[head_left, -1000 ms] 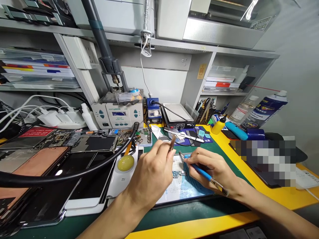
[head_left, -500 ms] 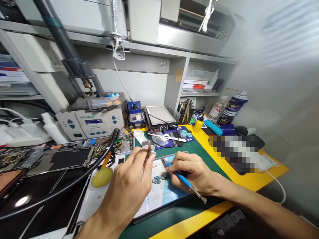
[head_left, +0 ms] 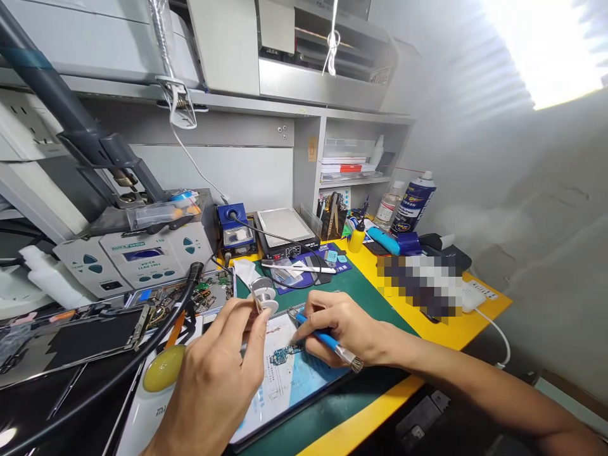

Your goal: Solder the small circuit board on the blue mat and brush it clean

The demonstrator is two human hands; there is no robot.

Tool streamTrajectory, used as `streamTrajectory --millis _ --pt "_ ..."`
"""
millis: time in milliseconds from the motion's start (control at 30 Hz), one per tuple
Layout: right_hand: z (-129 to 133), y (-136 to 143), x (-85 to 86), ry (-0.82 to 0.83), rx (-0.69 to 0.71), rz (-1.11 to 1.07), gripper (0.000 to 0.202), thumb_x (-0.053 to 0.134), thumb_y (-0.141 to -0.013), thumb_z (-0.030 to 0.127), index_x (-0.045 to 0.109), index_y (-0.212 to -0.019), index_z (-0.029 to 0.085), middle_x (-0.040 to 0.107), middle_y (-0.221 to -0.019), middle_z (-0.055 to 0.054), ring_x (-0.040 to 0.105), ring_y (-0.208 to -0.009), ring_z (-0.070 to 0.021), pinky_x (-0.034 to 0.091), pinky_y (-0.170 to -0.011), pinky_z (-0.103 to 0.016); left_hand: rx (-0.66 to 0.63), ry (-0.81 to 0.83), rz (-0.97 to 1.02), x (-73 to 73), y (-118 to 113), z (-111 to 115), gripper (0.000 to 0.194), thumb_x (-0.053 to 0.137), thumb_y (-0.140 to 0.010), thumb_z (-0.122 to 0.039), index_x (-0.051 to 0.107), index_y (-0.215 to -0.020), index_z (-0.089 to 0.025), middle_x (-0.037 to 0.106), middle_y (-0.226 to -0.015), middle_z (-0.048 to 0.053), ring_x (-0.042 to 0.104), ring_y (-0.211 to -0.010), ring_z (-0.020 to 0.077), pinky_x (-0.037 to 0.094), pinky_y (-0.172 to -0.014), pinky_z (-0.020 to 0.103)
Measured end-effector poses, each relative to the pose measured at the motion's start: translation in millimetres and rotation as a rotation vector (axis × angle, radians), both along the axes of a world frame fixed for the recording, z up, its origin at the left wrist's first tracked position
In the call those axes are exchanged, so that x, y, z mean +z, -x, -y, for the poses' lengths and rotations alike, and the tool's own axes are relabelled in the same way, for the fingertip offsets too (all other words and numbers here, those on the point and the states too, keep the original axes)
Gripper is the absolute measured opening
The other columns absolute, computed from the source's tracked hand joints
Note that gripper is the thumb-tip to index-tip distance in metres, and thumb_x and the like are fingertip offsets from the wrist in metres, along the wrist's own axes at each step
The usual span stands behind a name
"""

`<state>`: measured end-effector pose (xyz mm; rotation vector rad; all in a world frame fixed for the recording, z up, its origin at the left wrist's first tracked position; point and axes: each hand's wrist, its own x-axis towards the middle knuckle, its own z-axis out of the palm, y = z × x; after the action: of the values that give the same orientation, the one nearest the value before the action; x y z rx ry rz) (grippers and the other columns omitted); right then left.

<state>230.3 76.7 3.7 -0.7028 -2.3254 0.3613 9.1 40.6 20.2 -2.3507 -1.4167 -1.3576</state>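
My left hand [head_left: 218, 367] pinches thin metal tweezers [head_left: 257, 299], whose tips point up beside a white spool [head_left: 263, 291]. Closed around a blue-handled brush [head_left: 327, 340], my right hand [head_left: 339, 326] keeps its bristles pointing down to the right; the other end has a grey tip near the top of the pad. A small circuit board [head_left: 284, 354] lies between the hands on a white and blue printed pad [head_left: 273, 399]. The pad rests on the green mat [head_left: 380, 310].
A black hose [head_left: 137, 351] crosses the left side over phone parts and a yellow oval sponge [head_left: 164, 368]. Behind are a soldering station [head_left: 235, 231], a flat heating plate [head_left: 287, 231], a yellow bottle [head_left: 356, 237] and a spray can [head_left: 415, 206].
The camera view has turned right, so the surroundings appear shifted left. Both hands still hold their tools, and the brush's bristles now show more clearly.
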Motion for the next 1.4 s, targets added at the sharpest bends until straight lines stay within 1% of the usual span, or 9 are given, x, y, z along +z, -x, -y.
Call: streamTrajectory --millis 300,400,467,600,700,800,933,1100,1400 --pt "5 -2 6.6 0.120 0.007 -0.189 0.016 0.070 -0.076 0.012 0.082 -0.084 0.019 0.055 -0.068 0.000 0.051 -0.058 -0.0113 0.038 -0.054 -0.025 -0.008 0.040 -0.020 3.5 0 1 0.008 0.050 -0.099 -0.019 0.058 -0.100 -0.020 0.064 -0.088 0.003 0.067 -0.077 0.0158 0.053 -0.068 0.025" --pt "3 -5 15.1 0.270 -0.079 -0.359 0.013 0.069 -0.076 0.014 0.081 -0.080 0.019 0.061 -0.070 -0.003 0.055 -0.060 -0.0126 0.043 -0.055 -0.026 0.000 0.059 -0.016 3.8 0 1 0.009 0.050 -0.099 -0.020 0.059 -0.098 -0.020 0.063 -0.087 0.003 0.066 -0.076 0.0162 0.053 -0.065 0.026" --pt "-1 -7 21.0 0.430 -0.150 -0.462 0.013 0.066 -0.081 0.019 0.079 -0.083 0.017 0.061 -0.065 -0.002 0.052 -0.052 -0.0116 0.041 -0.047 -0.025 0.002 0.084 -0.004 4.0 0 2 0.010 0.049 -0.099 -0.020 0.059 -0.097 -0.020 0.063 -0.087 0.003 0.065 -0.076 0.0166 0.052 -0.065 0.027" --pt "-12 -10 26.1 0.743 -0.232 -0.592 0.022 0.064 -0.081 0.027 0.074 -0.093 0.012 0.045 -0.047 0.006 0.042 -0.039 -0.0102 0.031 -0.035 -0.022 0.000 0.113 0.016 3.7 1 2 0.012 0.048 -0.100 -0.021 0.059 -0.096 -0.020 0.063 -0.087 0.003 0.066 -0.076 0.0166 0.053 -0.066 0.026" --pt "-18 -9 25.2 0.861 -0.262 -0.627 0.027 0.065 -0.079 0.027 0.072 -0.098 0.009 0.045 -0.050 0.006 0.042 -0.040 -0.0086 0.030 -0.036 -0.020 -0.015 0.116 0.025 2.2 1 1 0.012 0.047 -0.100 -0.021 0.059 -0.098 -0.020 0.064 -0.089 0.004 0.067 -0.077 0.0161 0.054 -0.065 0.025" --pt "-24 -10 24.9 0.888 -0.315 -0.616 0.026 0.065 -0.085 0.029 0.069 -0.101 0.010 0.056 -0.061 0.003 0.044 -0.042 -0.0062 0.033 -0.037 -0.019 -0.023 0.111 0.042 -1.0 1 0 0.012 0.048 -0.100 -0.022 0.059 -0.097 -0.021 0.064 -0.089 0.003 0.068 -0.077 0.0157 0.055 -0.064 0.024" --pt "-39 -27 29.2 0.770 -0.514 -0.557 0.031 0.056 -0.099 0.043 0.064 -0.097 0.013 0.062 -0.073 0.002 0.049 -0.046 -0.0058 0.042 -0.043 -0.019 -0.019 0.121 0.070 -6.0 3 -1 0.010 0.050 -0.100 -0.024 0.058 -0.096 -0.022 0.065 -0.089 0.002 0.070 -0.076 0.0143 0.057 -0.065 0.022" --pt "-60 -64 37.5 0.526 -0.838 -0.308 0.029 0.057 -0.099 0.042 0.065 -0.099 0.014 0.066 -0.085 -0.001 0.063 -0.066 -0.0123 0.054 -0.060 -0.027 0.011 0.168 0.096 -9.1 7 -1 0.009 0.054 -0.099 -0.027 0.058 -0.093 -0.023 0.068 -0.086 0.001 0.072 -0.075 0.0148 0.058 -0.064 0.021" --pt "-74 -92 29.8 0.564 -0.873 0.382 0.028 0.061 -0.096 0.041 0.068 -0.103 0.015 0.070 -0.098 -0.004 0.068 -0.081 -0.0174 0.058 -0.074 -0.035 0.035 0.103 0.080 -4.9 6 0 0.007 0.057 -0.096 -0.028 0.061 -0.093 -0.023 0.069 -0.083 0.000 0.071 -0.068 0.0141 0.058 -0.069 0.021"
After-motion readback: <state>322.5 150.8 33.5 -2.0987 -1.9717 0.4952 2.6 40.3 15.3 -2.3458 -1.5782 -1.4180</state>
